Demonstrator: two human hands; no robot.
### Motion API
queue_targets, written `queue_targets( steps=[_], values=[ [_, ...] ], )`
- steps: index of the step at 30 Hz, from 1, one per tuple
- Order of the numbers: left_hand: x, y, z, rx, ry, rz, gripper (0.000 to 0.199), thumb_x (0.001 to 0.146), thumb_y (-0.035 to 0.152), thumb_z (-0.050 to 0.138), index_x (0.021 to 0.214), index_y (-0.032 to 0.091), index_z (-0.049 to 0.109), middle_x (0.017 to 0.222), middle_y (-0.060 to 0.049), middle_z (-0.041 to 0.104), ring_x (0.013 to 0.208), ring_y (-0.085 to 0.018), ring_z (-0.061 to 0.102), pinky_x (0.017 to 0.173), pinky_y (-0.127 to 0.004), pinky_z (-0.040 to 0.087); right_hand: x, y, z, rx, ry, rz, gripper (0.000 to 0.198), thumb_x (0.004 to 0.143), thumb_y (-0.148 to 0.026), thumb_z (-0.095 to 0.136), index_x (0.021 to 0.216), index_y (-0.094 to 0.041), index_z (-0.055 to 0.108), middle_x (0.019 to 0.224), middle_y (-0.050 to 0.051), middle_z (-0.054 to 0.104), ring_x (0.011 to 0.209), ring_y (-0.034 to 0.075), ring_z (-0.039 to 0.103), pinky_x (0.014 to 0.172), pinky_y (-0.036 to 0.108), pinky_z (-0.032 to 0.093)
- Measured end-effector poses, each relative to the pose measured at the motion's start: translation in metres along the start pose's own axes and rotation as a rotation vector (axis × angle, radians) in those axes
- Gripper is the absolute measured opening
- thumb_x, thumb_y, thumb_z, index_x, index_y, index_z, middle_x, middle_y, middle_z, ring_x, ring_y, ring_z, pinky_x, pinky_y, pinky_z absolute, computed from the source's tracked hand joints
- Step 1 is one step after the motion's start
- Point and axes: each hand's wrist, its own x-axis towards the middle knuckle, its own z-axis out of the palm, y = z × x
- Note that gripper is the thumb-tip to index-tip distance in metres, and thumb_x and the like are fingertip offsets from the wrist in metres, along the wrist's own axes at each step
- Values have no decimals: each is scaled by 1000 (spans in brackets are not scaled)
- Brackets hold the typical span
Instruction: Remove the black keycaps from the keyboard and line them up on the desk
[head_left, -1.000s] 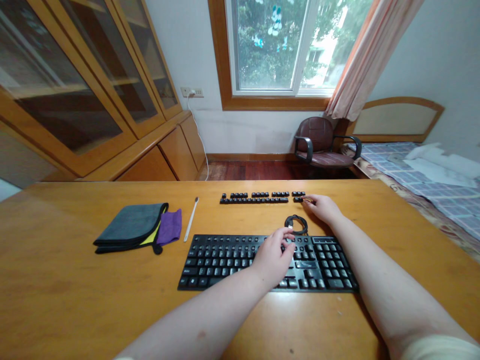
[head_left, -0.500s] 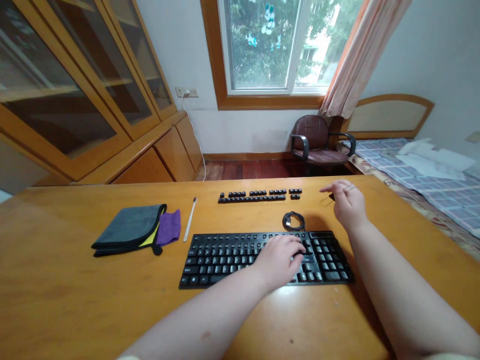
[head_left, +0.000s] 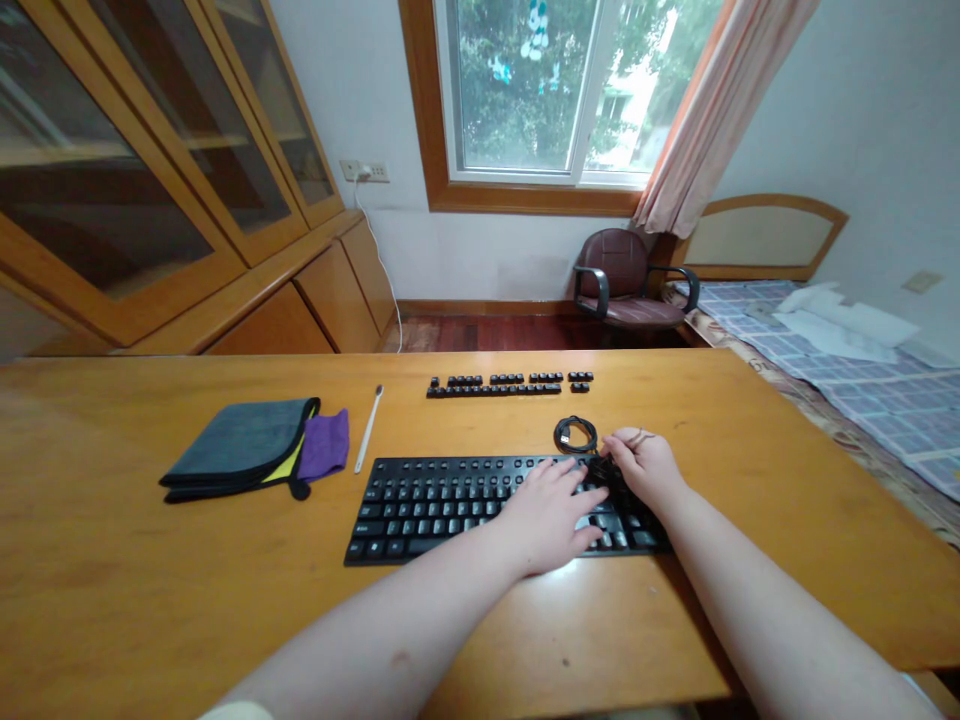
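A black computer keyboard [head_left: 427, 505] lies across the desk in front of me, some of its upper switches bare of caps. My left hand [head_left: 551, 512] rests flat on its right-hand part with the fingers spread. Close beside it, my right hand [head_left: 641, 465] is closed above the upper right of the keyboard. A thin wire keycap puller is in its fingers, mostly hidden now; its wire shows better in the earlier frame. Behind the keyboard, removed black keycaps [head_left: 495, 391] stand in two rows. The coiled USB cable [head_left: 576, 435] lies just behind the keyboard.
Left of the keyboard lie a white brush [head_left: 367, 433], a folded grey cloth [head_left: 240, 440] with yellow lining, and a purple cloth [head_left: 325, 445]. The wooden desk [head_left: 112, 560] ends at a far edge; beyond it are a chair [head_left: 615, 270] and a bed [head_left: 795, 320].
My right hand has come left and nearer, from the desk beyond the keyboard to its upper right keys. My left hand's fingers have spread flatter. The view has shifted slightly.
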Motion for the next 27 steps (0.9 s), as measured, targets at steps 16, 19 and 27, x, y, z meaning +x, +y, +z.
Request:
queue_targets(
  steps=[16,19,27],
  values=[
    [0,0,-1,19,-25,-6,47,81,44,53,125,26,50,134,-11,47,127,-29,35,105,-49,23,-3,-3,5,-18,55,54,43,88,-41,38,59,-21,62,52,3,60,53,16,58,56,25,43],
    [0,0,-1,33,-22,-3,47,82,45,51,126,26,49,133,-10,47,127,-28,35,105,-49,23,-2,-3,5,-21,55,73,45,89,-42,37,58,-20,62,51,2,60,52,16,57,55,25,42],
    [-1,-1,0,52,-24,9,48,83,46,49,127,26,49,134,-10,47,127,-28,35,106,-48,22,0,-1,11,12,61,188,50,89,-46,37,55,-19,62,44,0,56,44,13,54,48,23,38]
  ],
)
